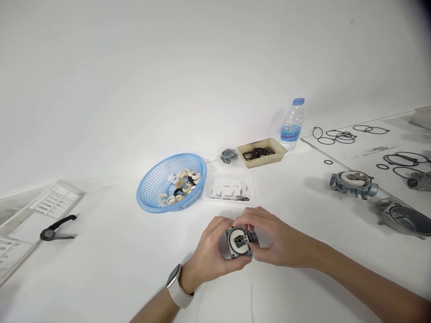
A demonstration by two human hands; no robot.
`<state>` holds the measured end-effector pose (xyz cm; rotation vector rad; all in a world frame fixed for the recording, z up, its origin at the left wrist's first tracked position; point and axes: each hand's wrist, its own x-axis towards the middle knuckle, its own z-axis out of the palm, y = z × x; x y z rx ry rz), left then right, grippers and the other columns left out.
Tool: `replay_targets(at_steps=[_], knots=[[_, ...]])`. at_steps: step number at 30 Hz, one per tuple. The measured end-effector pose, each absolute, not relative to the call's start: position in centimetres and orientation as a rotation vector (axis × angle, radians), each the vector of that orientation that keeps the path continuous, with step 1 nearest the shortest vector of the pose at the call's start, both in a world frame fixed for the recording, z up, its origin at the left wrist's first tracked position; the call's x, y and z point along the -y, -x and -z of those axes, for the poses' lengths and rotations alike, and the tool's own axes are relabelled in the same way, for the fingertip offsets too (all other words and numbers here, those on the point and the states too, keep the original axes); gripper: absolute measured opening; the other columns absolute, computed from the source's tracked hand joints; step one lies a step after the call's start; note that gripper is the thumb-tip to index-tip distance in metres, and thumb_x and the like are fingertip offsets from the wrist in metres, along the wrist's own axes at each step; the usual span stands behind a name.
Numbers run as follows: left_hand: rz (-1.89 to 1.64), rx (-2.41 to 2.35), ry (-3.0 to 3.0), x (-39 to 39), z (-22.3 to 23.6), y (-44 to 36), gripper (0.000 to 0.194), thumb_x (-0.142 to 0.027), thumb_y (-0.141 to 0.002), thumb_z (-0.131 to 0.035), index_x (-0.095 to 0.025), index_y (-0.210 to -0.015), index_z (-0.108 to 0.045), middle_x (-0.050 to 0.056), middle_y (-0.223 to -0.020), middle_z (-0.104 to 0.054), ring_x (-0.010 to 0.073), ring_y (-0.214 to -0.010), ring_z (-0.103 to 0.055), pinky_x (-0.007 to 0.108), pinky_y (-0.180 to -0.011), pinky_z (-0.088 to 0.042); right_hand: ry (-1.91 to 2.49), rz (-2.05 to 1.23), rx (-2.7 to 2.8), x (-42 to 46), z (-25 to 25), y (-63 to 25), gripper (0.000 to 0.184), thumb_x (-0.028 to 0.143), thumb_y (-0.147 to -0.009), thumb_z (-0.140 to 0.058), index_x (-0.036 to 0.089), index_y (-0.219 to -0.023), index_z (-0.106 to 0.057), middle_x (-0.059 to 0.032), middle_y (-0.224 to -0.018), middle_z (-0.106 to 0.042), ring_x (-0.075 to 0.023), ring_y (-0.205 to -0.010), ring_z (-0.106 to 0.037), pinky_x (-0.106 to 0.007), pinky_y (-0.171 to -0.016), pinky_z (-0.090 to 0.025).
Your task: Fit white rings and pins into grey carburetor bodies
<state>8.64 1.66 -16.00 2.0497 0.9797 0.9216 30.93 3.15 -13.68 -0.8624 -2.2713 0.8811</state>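
Observation:
A small grey metal carburetor body [239, 242] with a white ring on its face sits between both hands above the white table. My left hand [210, 255], with a white watch on the wrist, wraps round its left side. My right hand [272, 237] pinches at its top right edge with fingertips closed; whatever small part they hold is hidden.
A blue basket [151, 190] of ring-shaped floats stands behind, next to a clear tray of pins [229, 190], a beige tray of black O-rings [262, 154], a water bottle [292, 124] and other carburetors [353, 183]. A black watch [55, 229] lies at the left.

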Motion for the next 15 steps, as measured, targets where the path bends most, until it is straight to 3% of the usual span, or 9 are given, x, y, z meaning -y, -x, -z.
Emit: replay_targets(at_steps=[10, 15], knots=[[-0.921, -1.045, -1.888, -1.73, 15.9, -9.01, 0.045, -0.016, -0.072, -0.083, -0.022, -0.112, -0.064, 0.002, -0.105, -0.069, 0.0214, -0.095, -0.063, 0.033, -0.084, -0.047, 0.89, -0.938, 2.255, -3.26, 13.14, -31.19, 0.051, 0.007, -0.073, -0.059, 0.029, -0.118, -0.061, -0.0006, -0.1, -0.063, -0.0214, -0.097, -0.059, -0.039, -0.094, -0.049], [-0.909, -1.04, -1.92, -1.68, 15.94, -8.81, 0.045, -0.02, -0.073, -0.083, -0.022, -0.114, -0.064, 0.004, -0.107, -0.069, 0.0226, -0.096, -0.063, 0.034, -0.085, -0.049, 0.907, -0.918, 2.254, -3.27, 13.4, -31.09, 0.052, 0.007, -0.074, -0.06, 0.03, -0.121, -0.061, -0.0014, -0.105, -0.065, -0.0216, -0.097, -0.06, -0.038, -0.094, -0.05]])
